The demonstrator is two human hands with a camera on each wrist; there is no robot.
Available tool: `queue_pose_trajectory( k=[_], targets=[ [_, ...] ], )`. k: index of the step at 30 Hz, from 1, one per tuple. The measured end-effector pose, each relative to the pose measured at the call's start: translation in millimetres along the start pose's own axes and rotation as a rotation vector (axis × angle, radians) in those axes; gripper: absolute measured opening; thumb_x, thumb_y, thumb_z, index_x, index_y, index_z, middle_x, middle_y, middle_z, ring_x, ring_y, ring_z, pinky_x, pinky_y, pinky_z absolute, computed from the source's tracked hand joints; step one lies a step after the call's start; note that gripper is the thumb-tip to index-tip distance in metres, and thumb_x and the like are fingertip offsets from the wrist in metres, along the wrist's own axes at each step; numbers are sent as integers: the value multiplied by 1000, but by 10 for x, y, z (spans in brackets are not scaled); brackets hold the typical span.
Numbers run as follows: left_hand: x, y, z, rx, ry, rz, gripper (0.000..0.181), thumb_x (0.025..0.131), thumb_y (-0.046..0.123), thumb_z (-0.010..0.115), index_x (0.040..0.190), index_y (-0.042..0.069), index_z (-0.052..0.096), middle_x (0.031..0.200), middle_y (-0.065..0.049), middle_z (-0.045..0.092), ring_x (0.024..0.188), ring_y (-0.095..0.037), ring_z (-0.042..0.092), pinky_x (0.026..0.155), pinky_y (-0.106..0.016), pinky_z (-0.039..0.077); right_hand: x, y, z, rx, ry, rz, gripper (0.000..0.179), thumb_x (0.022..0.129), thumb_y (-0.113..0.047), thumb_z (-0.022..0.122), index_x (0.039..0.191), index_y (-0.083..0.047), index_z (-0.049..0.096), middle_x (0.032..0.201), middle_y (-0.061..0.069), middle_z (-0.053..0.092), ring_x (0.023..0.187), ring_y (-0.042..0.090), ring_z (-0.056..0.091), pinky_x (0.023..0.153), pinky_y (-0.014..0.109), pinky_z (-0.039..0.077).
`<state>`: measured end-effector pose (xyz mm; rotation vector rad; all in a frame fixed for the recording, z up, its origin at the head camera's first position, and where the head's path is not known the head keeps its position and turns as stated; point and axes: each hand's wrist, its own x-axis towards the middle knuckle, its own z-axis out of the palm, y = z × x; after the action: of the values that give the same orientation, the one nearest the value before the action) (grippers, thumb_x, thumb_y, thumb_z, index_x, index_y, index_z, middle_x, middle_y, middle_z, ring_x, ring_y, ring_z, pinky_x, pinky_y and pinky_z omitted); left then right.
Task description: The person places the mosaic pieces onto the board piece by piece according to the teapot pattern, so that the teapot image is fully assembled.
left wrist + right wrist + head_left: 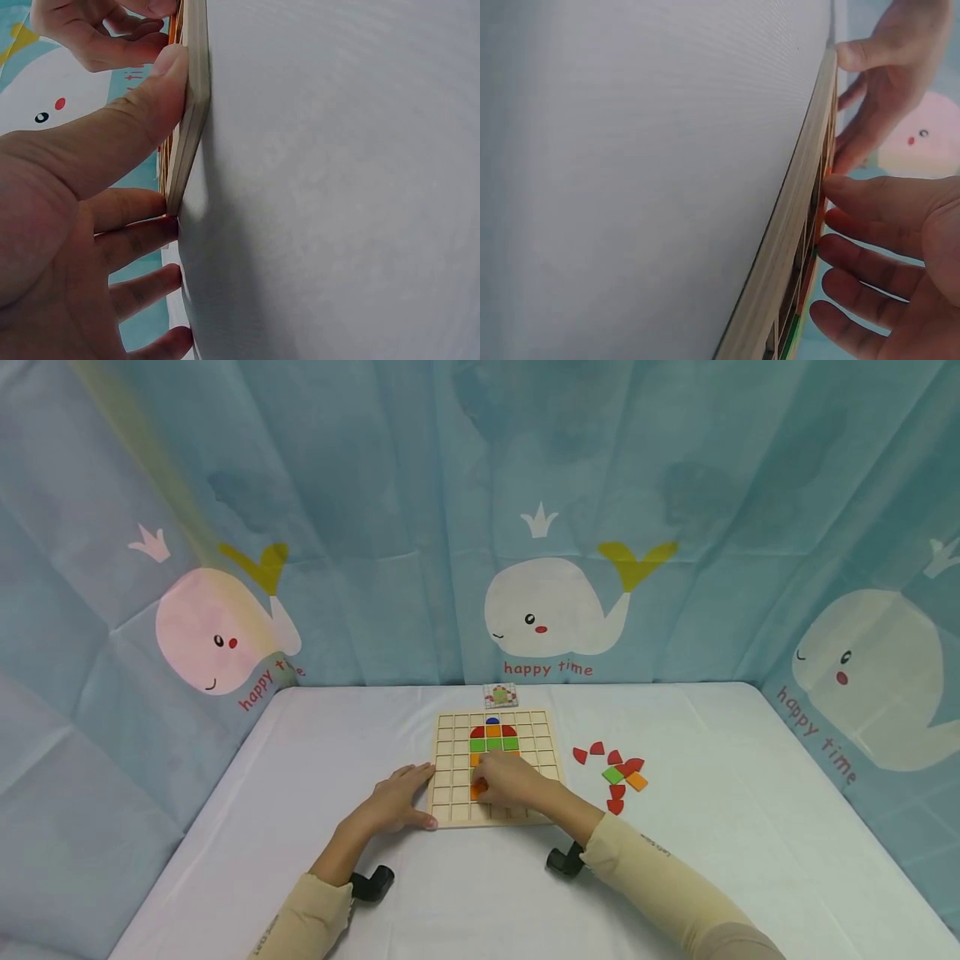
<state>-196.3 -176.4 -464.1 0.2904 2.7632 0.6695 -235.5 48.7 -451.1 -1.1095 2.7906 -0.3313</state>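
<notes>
A wooden grid board (444, 793) lies on the table, holding coloured tiles in its cells. They include a blue half-round tile (492, 721) at the top, red quarter-round tiles (477, 732) and a row of green square tiles (493, 744). My left hand (393, 799) rests at the board's near left corner, its thumb on the front edge and fingers spread along the side. Reaching over the board, my right hand (510, 779) touches an orange tile (476, 792) with its fingertips. In the right wrist view, that hand's fingers (870, 255) extend towards the board. The hand hides several cells.
Right of the board lie loose red pieces (597, 748), a green tile (612, 775) and an orange tile (637, 781). A small pattern card (500, 695) lies behind the board. A whale-print curtain (375, 527) hangs round the white table (720, 827).
</notes>
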Motion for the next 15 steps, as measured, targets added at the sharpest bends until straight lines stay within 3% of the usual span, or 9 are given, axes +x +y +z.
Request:
queue_pose_trajectory(
  k=[8, 15],
  targets=[
    [-16, 7, 14, 0, 8, 7, 95, 70, 29, 86, 149, 8, 39, 156, -12, 38, 145, -39, 28, 112, -66, 25, -105, 79, -108, 102, 19, 12, 17, 84, -23, 75, 97, -13, 77, 91, -3, 65, 82, 10, 52, 76, 24, 49],
    [-15, 32, -3, 18, 3, 1, 95, 70, 29, 86, 149, 7, 38, 156, -13, 38, 145, -40, 28, 112, -66, 26, -229, 217, -176, 148, 54, 38, 20, 85, -20, 74, 101, -10, 76, 97, 0, 68, 95, 16, 58, 90, 35, 52]
  ],
)
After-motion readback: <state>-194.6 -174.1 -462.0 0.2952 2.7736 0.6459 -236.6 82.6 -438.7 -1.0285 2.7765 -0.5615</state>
